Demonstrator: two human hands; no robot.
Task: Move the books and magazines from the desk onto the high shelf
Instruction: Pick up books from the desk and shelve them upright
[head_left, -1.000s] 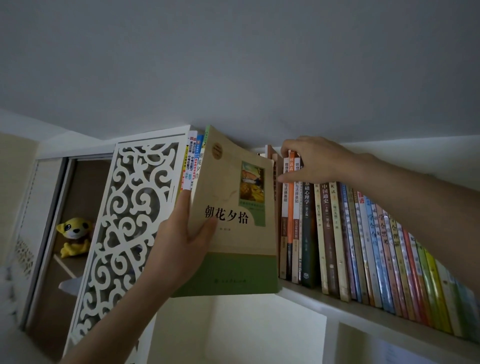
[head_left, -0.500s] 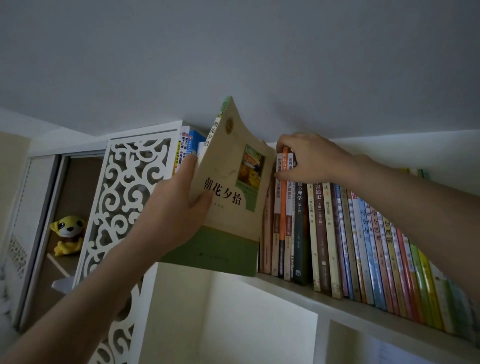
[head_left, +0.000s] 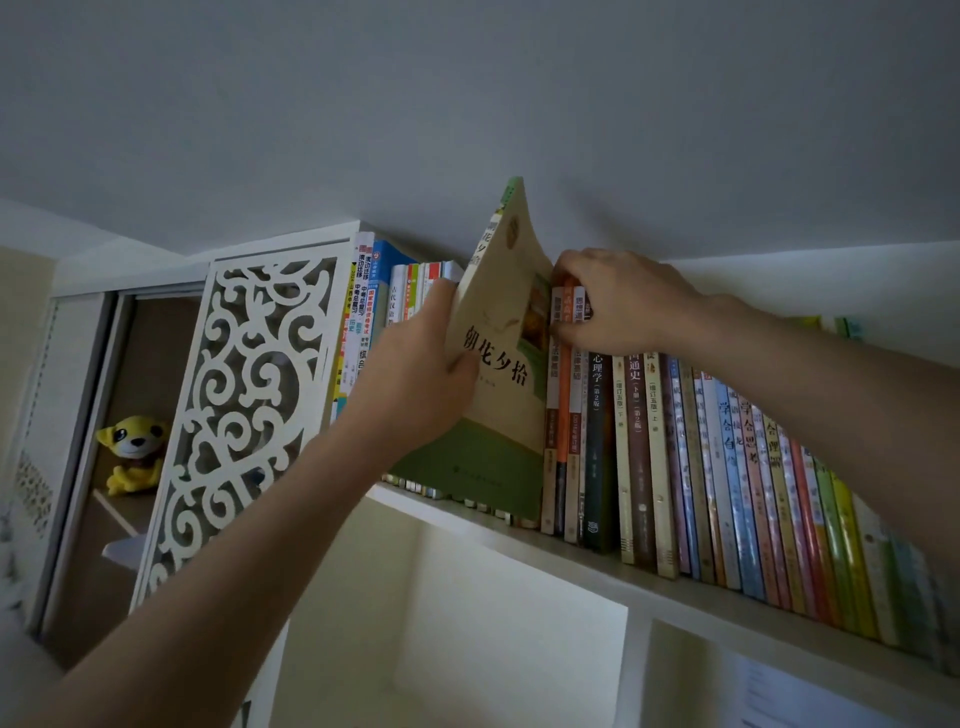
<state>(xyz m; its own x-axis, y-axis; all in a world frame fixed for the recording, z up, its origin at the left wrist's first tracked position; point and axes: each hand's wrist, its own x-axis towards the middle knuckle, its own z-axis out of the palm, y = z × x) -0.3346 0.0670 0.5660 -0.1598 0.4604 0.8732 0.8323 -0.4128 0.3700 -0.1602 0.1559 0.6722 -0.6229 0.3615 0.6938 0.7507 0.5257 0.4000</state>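
Head view: left hand grasps the cream-and-green paperback book, tilted, its lower edge on the white high shelf. Right hand pinches the upright neighbouring spines aside (widening the gap). Slide the book in upright; its cover already bends.

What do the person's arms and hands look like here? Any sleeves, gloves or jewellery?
Both forearms are bare as far as the frame shows, with no sleeve in view. The left hand and right hand wear no gloves, and no ring, watch or bracelet is visible in this dim light.
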